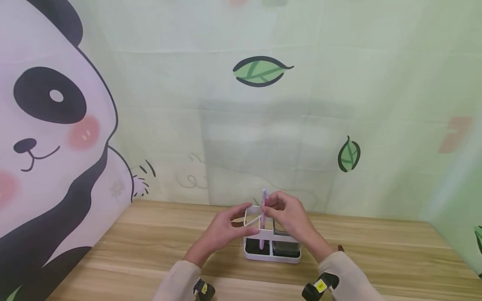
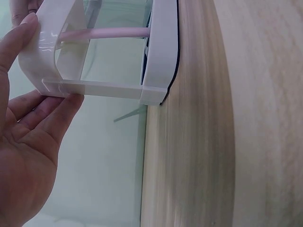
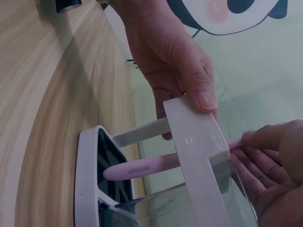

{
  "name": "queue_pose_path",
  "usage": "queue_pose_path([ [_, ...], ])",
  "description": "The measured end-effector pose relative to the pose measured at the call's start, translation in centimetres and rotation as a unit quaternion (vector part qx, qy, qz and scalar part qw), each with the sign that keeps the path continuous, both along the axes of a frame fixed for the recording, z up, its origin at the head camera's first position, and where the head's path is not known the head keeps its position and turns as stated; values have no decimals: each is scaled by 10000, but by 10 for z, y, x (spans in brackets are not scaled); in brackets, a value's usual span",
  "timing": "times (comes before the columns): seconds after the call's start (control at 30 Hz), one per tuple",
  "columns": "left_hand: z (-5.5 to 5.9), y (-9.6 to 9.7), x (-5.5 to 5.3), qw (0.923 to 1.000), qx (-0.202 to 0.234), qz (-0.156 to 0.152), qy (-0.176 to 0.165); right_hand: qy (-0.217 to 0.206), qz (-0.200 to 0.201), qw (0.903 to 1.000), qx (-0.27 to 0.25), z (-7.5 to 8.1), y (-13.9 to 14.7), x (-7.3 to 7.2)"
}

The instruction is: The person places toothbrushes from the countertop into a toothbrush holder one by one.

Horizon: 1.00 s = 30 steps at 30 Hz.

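Pink toothbrush-like stick point(image 3: 142, 168) in white 2-tier rack point(image 1: 273, 258), btwn hands.
R hand point(image 1: 288, 211) pinches stick's upper end; L hand point(image 1: 224, 226) grips rack's top frame point(image 3: 191, 137). Best: steady rack w/ L, guide stick ~vert. w/ R, off frame edges.

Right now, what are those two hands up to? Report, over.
Left hand grips white holder. Right hand pinches pink stick, roughly upright through the holder's left opening. Clear cup alongside, not blocking the stick.
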State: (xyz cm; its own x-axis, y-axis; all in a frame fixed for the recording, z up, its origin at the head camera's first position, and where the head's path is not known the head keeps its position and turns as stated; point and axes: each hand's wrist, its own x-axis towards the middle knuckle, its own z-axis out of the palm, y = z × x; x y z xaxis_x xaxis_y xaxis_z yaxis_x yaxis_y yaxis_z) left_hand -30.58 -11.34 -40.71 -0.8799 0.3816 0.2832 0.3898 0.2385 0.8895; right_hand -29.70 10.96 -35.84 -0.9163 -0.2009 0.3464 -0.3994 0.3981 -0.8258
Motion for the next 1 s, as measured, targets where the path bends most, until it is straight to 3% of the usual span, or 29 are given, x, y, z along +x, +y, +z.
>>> queue_pose_path([
  [0.57, 1, 0, 0, 9999, -126, 42, 11, 25, 115, 9998, 169, 1, 3, 3],
  [1.0, 1, 0, 1, 9999, -86, 61, -30, 177, 24, 9994, 280, 14, 41, 13],
])
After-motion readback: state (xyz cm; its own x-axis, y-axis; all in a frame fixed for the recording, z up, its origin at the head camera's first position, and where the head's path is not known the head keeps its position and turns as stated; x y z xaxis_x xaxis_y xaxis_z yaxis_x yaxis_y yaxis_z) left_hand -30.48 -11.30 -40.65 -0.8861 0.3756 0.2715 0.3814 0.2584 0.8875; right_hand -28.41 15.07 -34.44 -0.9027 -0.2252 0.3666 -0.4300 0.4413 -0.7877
